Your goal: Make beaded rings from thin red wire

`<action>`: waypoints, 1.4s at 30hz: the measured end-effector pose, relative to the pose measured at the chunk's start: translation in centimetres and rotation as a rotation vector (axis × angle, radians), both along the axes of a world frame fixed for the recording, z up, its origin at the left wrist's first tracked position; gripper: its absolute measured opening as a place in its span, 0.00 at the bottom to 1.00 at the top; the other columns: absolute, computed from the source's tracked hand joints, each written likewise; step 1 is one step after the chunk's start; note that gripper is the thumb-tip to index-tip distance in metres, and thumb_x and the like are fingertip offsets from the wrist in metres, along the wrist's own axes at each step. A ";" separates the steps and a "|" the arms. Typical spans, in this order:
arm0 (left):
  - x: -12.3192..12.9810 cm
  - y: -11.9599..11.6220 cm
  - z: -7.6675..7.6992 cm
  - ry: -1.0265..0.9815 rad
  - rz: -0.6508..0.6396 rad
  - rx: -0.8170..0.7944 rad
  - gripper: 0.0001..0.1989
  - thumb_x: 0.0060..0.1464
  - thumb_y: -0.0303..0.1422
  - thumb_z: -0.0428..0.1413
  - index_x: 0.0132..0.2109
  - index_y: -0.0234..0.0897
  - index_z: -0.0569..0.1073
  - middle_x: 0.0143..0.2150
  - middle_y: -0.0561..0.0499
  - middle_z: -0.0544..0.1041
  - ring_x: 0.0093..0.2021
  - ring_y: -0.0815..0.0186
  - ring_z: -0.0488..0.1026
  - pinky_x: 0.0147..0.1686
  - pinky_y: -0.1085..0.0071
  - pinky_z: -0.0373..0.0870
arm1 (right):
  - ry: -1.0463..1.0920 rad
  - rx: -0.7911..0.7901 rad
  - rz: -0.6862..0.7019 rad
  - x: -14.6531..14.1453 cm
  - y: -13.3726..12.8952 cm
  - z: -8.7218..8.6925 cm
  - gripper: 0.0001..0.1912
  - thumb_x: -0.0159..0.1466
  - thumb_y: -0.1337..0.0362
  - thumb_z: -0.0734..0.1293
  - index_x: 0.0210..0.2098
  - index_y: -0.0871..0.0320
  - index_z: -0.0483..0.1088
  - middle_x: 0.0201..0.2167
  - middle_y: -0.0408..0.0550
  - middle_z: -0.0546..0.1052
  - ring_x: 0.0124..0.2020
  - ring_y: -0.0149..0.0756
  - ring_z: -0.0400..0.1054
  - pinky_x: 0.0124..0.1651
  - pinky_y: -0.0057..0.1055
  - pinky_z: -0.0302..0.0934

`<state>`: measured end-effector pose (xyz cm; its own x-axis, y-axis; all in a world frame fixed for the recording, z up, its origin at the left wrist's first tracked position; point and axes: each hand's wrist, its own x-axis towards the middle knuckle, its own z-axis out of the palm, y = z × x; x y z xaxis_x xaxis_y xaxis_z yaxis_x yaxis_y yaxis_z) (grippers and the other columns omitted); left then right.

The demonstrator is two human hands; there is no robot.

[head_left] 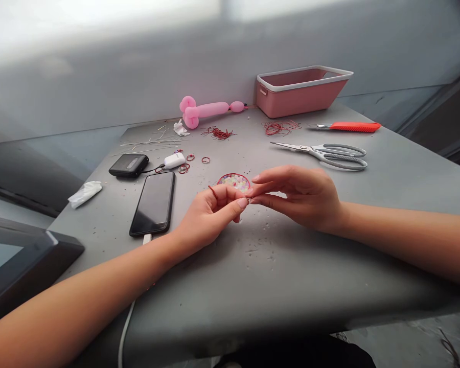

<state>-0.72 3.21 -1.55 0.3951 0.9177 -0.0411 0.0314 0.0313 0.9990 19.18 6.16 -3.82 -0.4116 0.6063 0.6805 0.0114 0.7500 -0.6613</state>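
Observation:
My left hand [214, 212] and my right hand [301, 197] meet fingertip to fingertip over the middle of the grey table. Each is closed in a pinch on something small between them, too tiny to make out. A thin red-brown ring [213, 192] circles a finger of my left hand. Just behind the fingertips lies a round red-rimmed dish of pale beads [233, 180], partly hidden by my hands. Small red rings [206, 160] lie beyond my left hand. Farther back are a pile of short red cord pieces [219, 134] and a loose tangle of red cord [279, 128].
Left of my hands are a phone [153, 204] with a cable, a black box [129, 165] and a white device [174, 160]. Scissors [324, 152] and a red-handled cutter [352, 127] lie right. A pink bin [301, 97] and pink balloon [210, 110] stand behind.

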 end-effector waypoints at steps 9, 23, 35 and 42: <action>0.0 -0.2 0.2 0.005 0.000 0.027 0.08 0.53 0.36 0.60 0.32 0.37 0.71 0.20 0.60 0.61 0.20 0.75 0.54 0.22 0.74 0.51 | 0.078 -0.191 0.106 -0.3 -0.2 0.0 0.15 0.59 0.71 0.72 0.45 0.52 0.74 0.37 0.42 0.82 0.38 0.33 0.79 0.44 0.30 0.76; 0.0 -0.1 0.0 -0.013 0.003 0.055 0.09 0.54 0.36 0.60 0.31 0.37 0.68 0.21 0.60 0.62 0.20 0.75 0.54 0.23 0.74 0.53 | 0.125 -0.232 0.096 -0.5 -0.4 0.2 0.16 0.57 0.73 0.73 0.43 0.53 0.73 0.34 0.42 0.80 0.36 0.31 0.78 0.41 0.28 0.75; -0.2 -0.1 -0.3 0.011 -0.026 0.131 0.10 0.56 0.37 0.59 0.32 0.36 0.68 0.23 0.59 0.64 0.22 0.75 0.55 0.24 0.75 0.54 | 0.145 -0.200 0.111 -0.6 -0.4 0.2 0.17 0.57 0.75 0.73 0.44 0.54 0.73 0.33 0.41 0.79 0.35 0.30 0.77 0.41 0.27 0.75; -0.2 -0.1 -0.3 0.001 -0.039 0.155 0.11 0.56 0.38 0.59 0.33 0.36 0.68 0.24 0.59 0.63 0.22 0.75 0.56 0.24 0.75 0.55 | 0.163 -0.127 0.127 -0.6 -0.4 0.1 0.19 0.57 0.77 0.72 0.45 0.55 0.72 0.34 0.42 0.79 0.36 0.30 0.78 0.42 0.29 0.76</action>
